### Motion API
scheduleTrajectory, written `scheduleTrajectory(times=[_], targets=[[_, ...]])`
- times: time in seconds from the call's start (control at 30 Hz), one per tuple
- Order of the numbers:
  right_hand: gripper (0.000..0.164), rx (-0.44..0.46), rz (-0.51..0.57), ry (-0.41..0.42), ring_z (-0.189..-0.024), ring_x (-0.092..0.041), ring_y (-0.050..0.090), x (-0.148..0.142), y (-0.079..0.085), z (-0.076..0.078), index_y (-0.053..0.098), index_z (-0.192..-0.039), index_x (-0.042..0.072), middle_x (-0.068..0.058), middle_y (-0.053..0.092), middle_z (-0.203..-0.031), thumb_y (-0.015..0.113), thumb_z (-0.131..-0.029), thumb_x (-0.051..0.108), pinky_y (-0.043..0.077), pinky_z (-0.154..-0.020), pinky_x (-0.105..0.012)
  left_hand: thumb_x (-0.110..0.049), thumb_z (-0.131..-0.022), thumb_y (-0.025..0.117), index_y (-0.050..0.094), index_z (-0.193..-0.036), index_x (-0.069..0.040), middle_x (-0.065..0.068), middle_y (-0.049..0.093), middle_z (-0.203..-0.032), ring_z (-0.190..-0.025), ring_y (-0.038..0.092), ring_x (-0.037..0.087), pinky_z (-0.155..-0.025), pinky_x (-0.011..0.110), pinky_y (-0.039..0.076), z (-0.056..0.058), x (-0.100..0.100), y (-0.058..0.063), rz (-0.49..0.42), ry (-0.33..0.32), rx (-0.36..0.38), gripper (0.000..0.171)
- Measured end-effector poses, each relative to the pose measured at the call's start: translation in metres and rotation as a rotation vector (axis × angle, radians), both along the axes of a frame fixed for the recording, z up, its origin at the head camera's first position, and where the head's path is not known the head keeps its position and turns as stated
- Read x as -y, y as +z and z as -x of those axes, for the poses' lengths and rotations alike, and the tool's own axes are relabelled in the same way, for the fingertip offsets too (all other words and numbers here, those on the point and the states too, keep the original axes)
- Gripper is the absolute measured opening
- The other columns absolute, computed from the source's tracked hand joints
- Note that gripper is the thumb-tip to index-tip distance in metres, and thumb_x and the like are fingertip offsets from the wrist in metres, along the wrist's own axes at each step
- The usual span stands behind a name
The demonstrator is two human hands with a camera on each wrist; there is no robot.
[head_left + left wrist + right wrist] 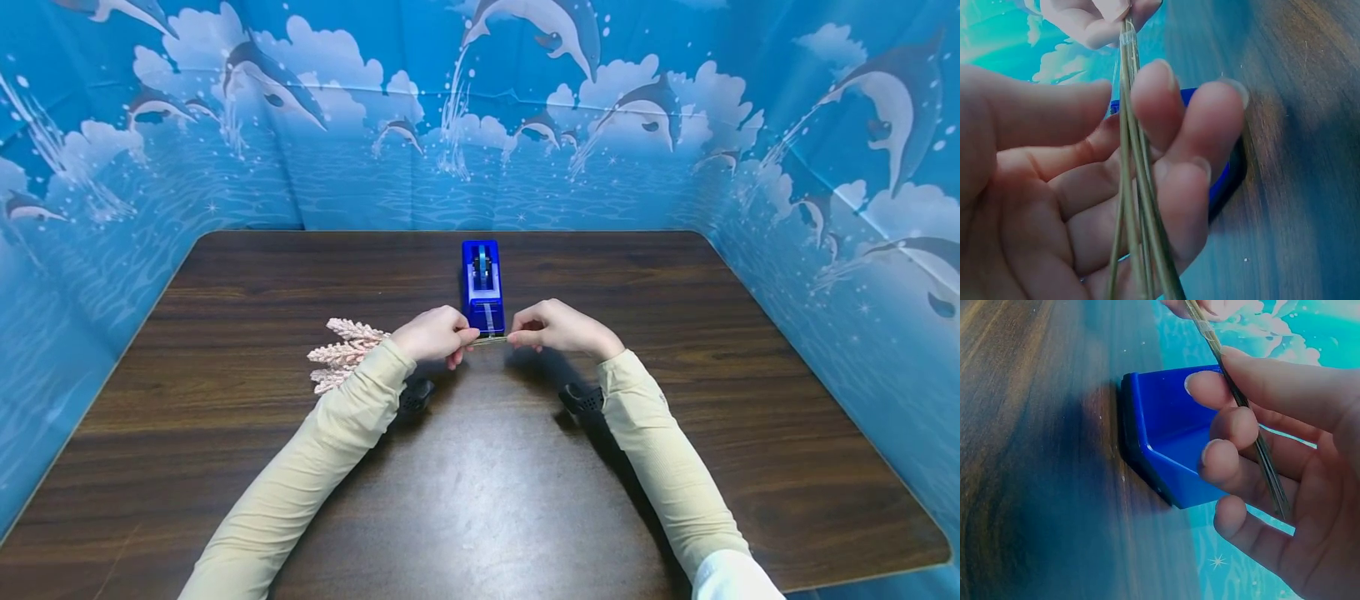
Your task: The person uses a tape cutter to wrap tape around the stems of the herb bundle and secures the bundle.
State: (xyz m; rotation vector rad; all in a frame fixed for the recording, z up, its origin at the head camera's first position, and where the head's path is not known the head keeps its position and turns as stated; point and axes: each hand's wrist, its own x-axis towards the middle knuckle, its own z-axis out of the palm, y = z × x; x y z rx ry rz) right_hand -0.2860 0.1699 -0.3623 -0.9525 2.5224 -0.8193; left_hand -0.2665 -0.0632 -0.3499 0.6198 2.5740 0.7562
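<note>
Pale pink artificial flower sprigs [337,354] lie to the left, their thin green stems [1127,156] running rightward between both hands. My left hand [435,335] holds the bundled stems, thumb on one side and curled fingers on the other. Near the stems' cut ends, my right hand [558,327] pinches the bundle between thumb and fingers. A band of clear tape [1127,39] shows around the stems between the hands. Right behind the stems stands a blue tape dispenser [482,283], a strip of clear tape on its front part. Part of the flowers is hidden by the left forearm.
The dark wood-grain table [480,467] extends around the hands. A blue dolphin-print curtain [352,167] hangs along its back and sides. Black wrist devices [583,398] sit under both wrists, just above the tabletop.
</note>
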Motion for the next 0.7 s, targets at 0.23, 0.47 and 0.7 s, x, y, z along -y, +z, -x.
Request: scheduleTrajectory(times=[0.23, 0.47, 0.7], targets=[[0.020, -0.009, 0.016, 0.003, -0.063, -0.012, 0.054, 0.0012, 0.0012, -0.0015, 0.068, -0.090, 0.004, -0.013, 0.063, -0.077, 0.061, -0.096, 0.022, 0.044, -0.059, -0.027, -0.021, -0.095, 0.060, 0.067, -0.080, -0.002, -0.001, 0.062, -0.059, -0.057, 0.058, 0.011, -0.062, 0.021, 0.041, 0.0009, 0.0013, 0.0001, -0.015, 0.012, -0.069, 0.025], [0.020, 0.019, 0.046, -0.013, -0.063, -0.015, 0.056, 0.0026, 0.0010, -0.0033, 0.066, -0.089, 0.001, -0.017, 0.063, -0.078, 0.062, -0.095, 0.019, 0.049, -0.060, -0.027, -0.020, -0.091, 0.066, 0.061, -0.076, -0.008, 0.003, 0.067, -0.063, -0.053, 0.051, 0.006, -0.057, 0.021, 0.037, 0.0008, 0.0010, 0.0009, -0.031, 0.047, -0.107, 0.020], [0.034, 0.024, -0.010, -0.062, -0.062, -0.018, 0.056, 0.0035, 0.0010, -0.0013, 0.069, -0.088, 0.003, -0.009, 0.060, -0.068, 0.051, -0.101, 0.029, 0.047, -0.063, -0.027, -0.019, -0.090, 0.067, 0.058, -0.071, -0.010, 0.007, 0.070, -0.066, -0.055, 0.053, 0.009, -0.059, 0.023, 0.038, -0.0006, 0.0013, 0.0026, -0.017, 0.035, -0.159, 0.023]])
